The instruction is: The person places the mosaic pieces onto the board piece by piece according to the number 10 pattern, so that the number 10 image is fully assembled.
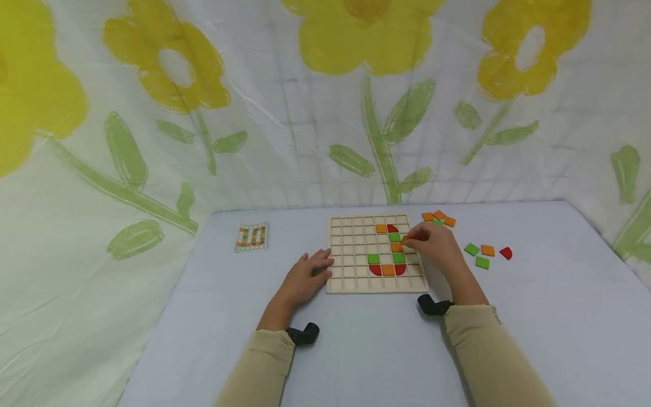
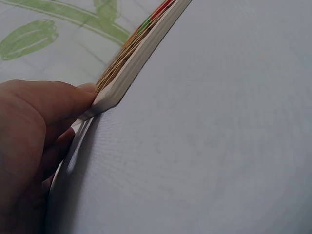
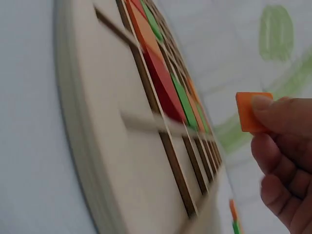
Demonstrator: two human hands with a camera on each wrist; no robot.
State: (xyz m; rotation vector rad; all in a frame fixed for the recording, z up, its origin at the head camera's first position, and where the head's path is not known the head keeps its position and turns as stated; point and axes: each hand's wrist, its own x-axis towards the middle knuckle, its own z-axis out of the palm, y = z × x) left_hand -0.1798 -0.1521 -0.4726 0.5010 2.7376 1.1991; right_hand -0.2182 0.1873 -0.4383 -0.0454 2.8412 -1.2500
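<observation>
My right hand (image 1: 434,245) pinches an orange square tile (image 3: 247,111) between thumb and fingers, above the right part of a wooden grid board (image 1: 348,285). Fairly straight fingers of my left hand (image 1: 304,278) touch the board's left edge; in the left wrist view the thumb (image 2: 87,88) lies at its corner. Set into the grid are orange and green squares, among them a green tile (image 1: 373,259) and an orange tile (image 1: 388,269), plus red quarter-round pieces such as the lower-left red one (image 1: 376,270).
Right of the board lie loose tiles: a green square (image 1: 472,249), an orange square (image 1: 487,250), a red quarter-round (image 1: 506,252) and several more behind my right hand. A small pattern card (image 1: 251,237) lies at the left. A flower-painted curtain (image 1: 285,141) hangs behind the table (image 1: 366,350).
</observation>
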